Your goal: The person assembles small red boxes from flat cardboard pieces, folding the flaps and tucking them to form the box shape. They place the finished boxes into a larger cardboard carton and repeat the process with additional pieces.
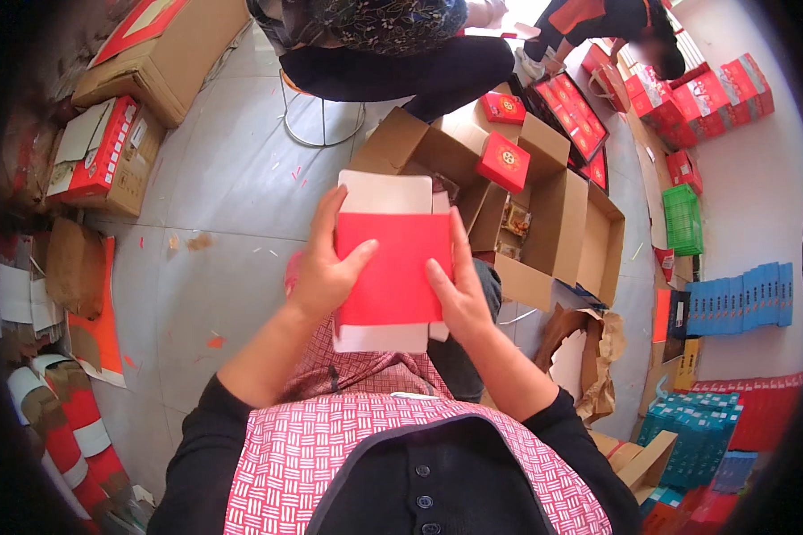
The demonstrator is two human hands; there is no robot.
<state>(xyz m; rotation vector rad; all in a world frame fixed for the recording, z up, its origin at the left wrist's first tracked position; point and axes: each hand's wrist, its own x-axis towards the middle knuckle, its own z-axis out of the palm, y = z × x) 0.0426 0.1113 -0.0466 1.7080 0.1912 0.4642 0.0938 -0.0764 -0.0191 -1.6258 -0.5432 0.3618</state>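
Both hands are on it now: the flat-faced red card carton with white end flaps (pixel 393 276) sits up in front of the body, above the lap and the red-and-white woven-pattern fabric apron (pixel 294 450). The bare left hand (pixel 324 275) has the left edge, fingers up along the side, thumb pressed across the red face; the bare right hand (pixel 466 299) grips the right edge, its thumb on the front too. A nice, balanced hold! Out at the far end, the broad white card flap (pixel 385 194) stands straight out; at the near end, the pale card flap (pixel 382 339) sticks out as well, neither one tucked. How deep the body is between those palms, we can't tell from here. The good technique, I'd judge: even pressure on both edges, enough to bring the sides square, never so much that the thin card buckles. Thumbs light, please, since that plain red face could crease or mark. Line the creases up before bending any flap, and stay clear of the brown corrugated cardboard box (pixel 569 232) just beyond the right hand, where a flap might snag.
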